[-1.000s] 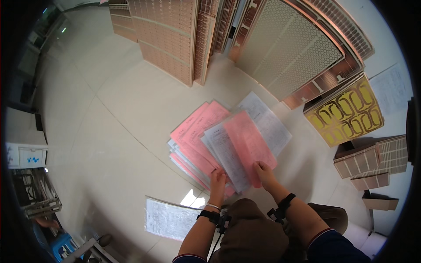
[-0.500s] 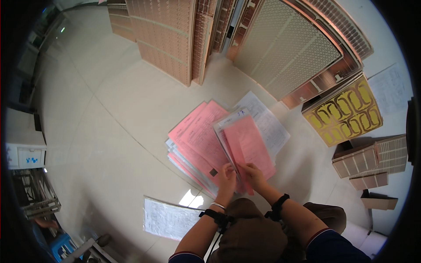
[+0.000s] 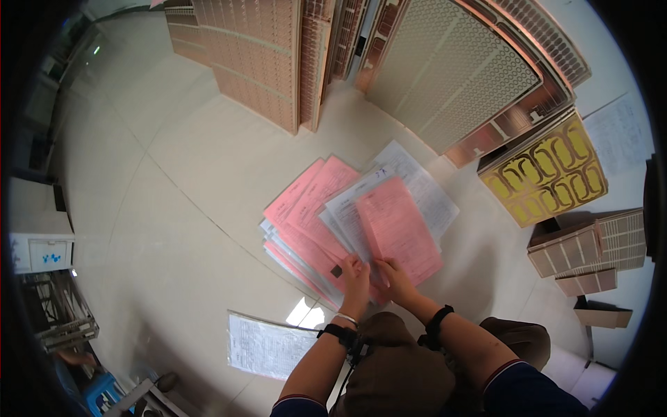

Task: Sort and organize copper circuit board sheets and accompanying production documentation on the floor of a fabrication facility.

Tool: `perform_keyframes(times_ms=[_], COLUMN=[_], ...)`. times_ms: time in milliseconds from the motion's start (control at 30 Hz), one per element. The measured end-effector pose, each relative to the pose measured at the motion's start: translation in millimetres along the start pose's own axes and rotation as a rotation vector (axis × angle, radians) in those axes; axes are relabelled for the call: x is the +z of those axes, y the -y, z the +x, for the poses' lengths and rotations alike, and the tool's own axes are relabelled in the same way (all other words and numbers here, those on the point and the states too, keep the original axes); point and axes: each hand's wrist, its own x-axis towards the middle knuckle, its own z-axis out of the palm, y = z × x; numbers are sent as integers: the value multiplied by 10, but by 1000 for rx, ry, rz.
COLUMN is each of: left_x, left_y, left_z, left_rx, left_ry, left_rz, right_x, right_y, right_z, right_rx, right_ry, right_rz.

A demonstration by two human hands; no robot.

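A fanned pile of pink and white printed sheets, some in clear sleeves, lies on the floor before my knees. My left hand [image 3: 356, 278] is closed on the near edge of the white sheets [image 3: 340, 208] in the middle of the fan. Beside it, my right hand [image 3: 396, 279] pinches the near left corner of a pink sheet [image 3: 403, 226] that lies over them. More pink sheets [image 3: 288, 201] spread out to the left, one with a small dark square. Another white sheet [image 3: 424, 194] sticks out at the far right. My fingertips are partly hidden among the papers.
A sleeved white sheet [image 3: 267, 344] lies on the floor at near left. Copper-coloured panels [image 3: 253, 62] stand at the back, a large patterned panel [image 3: 458, 83] beside them. At right lean a yellow panel [image 3: 549, 170] and smaller boards [image 3: 566, 254]. A blue stool [image 3: 103, 393] is at lower left.
The white sheets have fanned out leftward from under the pink sheet, so more of them shows. The pink sheet has shifted slightly right, and my hands have drawn a little apart.
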Motion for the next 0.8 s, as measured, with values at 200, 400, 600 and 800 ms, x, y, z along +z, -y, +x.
perform_keyframes(times_ms=[200,400,600,800], left_x=[145,94,107,101], left_y=[-190,-66,90,146], left_z=[33,108,199,175], left_rx=[-111,-219,-24,-58], left_ry=[230,298,326,288], left_rz=[-114,-149,208,47], right_x=[6,-12,38,68], right_y=[-163,-96,51,-327], right_z=[-22,-10,89,-31], right_rx=[99,156,441,346], right_ry=[12,-80,-56,-130], right_rz=[21,-42,-252,-183])
